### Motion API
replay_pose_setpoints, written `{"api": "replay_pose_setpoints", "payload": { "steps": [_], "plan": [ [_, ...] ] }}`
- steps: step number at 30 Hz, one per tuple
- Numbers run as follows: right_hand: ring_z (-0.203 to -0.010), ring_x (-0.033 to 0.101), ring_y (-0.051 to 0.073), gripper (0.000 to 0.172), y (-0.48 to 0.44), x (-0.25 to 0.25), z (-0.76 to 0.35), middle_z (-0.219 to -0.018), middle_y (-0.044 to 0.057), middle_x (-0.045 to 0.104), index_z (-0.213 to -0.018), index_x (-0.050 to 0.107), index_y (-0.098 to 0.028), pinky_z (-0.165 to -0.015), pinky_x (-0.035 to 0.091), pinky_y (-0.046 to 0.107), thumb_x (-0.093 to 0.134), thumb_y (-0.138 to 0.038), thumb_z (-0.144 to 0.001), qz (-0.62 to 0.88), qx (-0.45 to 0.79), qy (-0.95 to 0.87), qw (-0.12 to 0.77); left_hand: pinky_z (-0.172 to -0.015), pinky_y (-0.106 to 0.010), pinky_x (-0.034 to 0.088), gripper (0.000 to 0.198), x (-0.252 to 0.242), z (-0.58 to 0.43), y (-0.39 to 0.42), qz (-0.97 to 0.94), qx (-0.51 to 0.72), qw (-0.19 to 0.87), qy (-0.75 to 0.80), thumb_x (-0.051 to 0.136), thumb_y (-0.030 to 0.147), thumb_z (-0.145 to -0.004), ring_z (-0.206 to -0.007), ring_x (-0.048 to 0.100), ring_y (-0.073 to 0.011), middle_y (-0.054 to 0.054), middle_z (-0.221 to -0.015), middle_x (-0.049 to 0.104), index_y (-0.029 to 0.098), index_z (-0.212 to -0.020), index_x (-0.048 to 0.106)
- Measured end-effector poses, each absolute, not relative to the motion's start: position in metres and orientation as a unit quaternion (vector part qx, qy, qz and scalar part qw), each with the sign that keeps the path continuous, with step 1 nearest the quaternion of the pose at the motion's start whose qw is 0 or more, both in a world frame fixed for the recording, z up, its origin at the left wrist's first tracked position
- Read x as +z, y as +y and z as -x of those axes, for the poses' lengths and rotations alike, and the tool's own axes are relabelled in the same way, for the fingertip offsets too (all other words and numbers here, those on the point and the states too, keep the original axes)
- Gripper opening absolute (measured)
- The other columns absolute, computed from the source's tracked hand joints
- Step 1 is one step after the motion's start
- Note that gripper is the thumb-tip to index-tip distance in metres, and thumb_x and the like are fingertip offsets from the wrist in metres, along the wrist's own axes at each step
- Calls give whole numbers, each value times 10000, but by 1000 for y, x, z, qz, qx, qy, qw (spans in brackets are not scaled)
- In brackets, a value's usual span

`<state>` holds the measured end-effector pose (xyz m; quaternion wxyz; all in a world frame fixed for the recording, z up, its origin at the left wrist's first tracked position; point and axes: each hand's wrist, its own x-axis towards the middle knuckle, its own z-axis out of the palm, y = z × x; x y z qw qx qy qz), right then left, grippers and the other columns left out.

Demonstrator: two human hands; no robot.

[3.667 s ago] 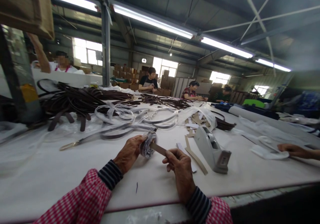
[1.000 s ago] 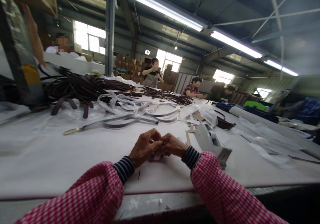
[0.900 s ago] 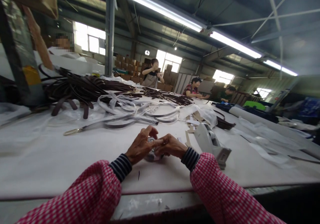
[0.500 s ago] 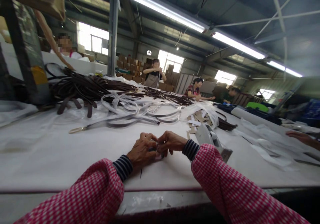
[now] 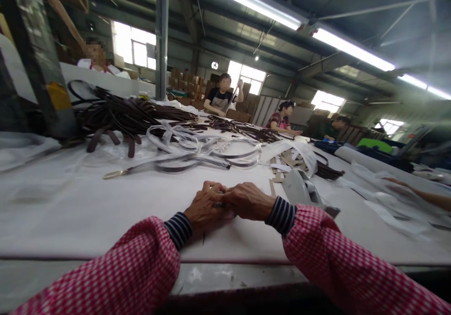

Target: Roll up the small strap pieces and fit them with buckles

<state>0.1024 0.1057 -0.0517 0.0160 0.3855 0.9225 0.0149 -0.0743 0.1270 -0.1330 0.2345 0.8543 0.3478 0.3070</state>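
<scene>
Both hands, left hand (image 5: 205,207) and right hand (image 5: 248,200), were clamped together over a small rolled strap (image 5: 221,205), mostly hidden, pressed on the smooth white table (image 5: 88,211). Grey wedge-shaped tape dispenser (image 5: 303,192) sat just beside the right wrist, with floppy pale straps (image 5: 197,153) further back.

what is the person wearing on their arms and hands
Both arms wear loose red-and-white checked sleeves, the left sleeve and the right sleeve alike. Under each, a dark cuff with thin pale stripes shows at the wrist: the left cuff and the right cuff. The left hand and right hand are bare, with no gloves; no rings or watch show.
</scene>
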Motion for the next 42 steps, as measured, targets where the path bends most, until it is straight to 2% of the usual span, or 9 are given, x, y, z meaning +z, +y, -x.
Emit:
{"api": "replay_pose_setpoints", "payload": {
  "steps": [3,10,16,20,25,32,37,40,42],
  "plan": [
    [-771,694,188,297,93,-66,-107,-1202,86,717,-1208,651,-236,-609,394,264,582,-184,-923,-368,97,925,-19,-1054,-472,382,280,-133,72,126,-839,321,253,359,820,276,-745,-1208,437,-332,-24,-1145,678,349,-1013,787],
    [-726,640,179,224,68,-100,-115,-995,93,689,-1124,609,-147,-587,406,278,493,-82,-944,-425,115,893,-93,-1051,-471,403,77,-128,69,121,-825,328,263,378,771,192,-734,-1185,461,-321,-40,-1106,679,262,-766,776],
    [-973,624,241,321,42,-117,-114,-1110,122,625,-1208,553,-123,-725,518,311,491,-60,-899,-450,80,881,-119,-1089,-489,375,218,-119,80,130,-849,284,274,351,777,90,-669,-1216,458,-329,-49,-1172,668,247,-819,788],
    [-1029,602,247,437,34,-118,-117,-1157,127,601,-1361,452,-124,-767,542,327,457,-76,-927,-454,61,882,-114,-1123,-520,338,224,-114,88,134,-877,220,284,318,812,194,-718,-1274,431,-348,-49,-1292,639,261,-931,789],
    [-987,604,213,347,36,-113,-119,-1145,96,594,-1310,480,-169,-759,539,294,450,-137,-967,-473,6,872,-126,-1073,-468,419,199,-120,89,133,-915,234,163,285,754,350,-834,-1242,453,-325,-79,-1304,621,205,-963,709],
    [-1119,587,243,426,24,-99,-123,-1207,96,607,-1330,504,-188,-878,533,338,594,-187,-914,-475,-31,870,-128,-991,-383,521,172,-131,90,128,-926,249,90,269,608,376,-929,-1272,456,-284,-42,-1338,606,253,-1030,676],
    [-1032,617,195,313,6,-63,-185,-1182,55,631,-1259,611,-246,-912,488,323,599,-222,-947,-493,-7,822,-285,-989,-387,502,157,-144,85,133,-924,284,4,257,604,326,-913,-1203,528,-273,-25,-1264,655,285,-1037,693],
    [-854,608,168,209,-2,-42,-252,-1081,48,644,-1102,699,-227,-840,471,318,588,-232,-926,-595,9,709,-377,-986,-428,466,202,-146,79,132,-922,281,-9,267,596,308,-902,-1225,528,-285,-29,-1236,656,292,-1091,667],
    [-849,587,172,145,0,-34,-296,-1022,49,651,-958,736,-211,-816,461,308,622,-252,-877,-679,-52,609,-407,-986,-445,441,197,-145,75,131,-923,265,1,277,582,289,-903,-1175,554,-278,-35,-1187,659,282,-1087,653]
  ]
}}
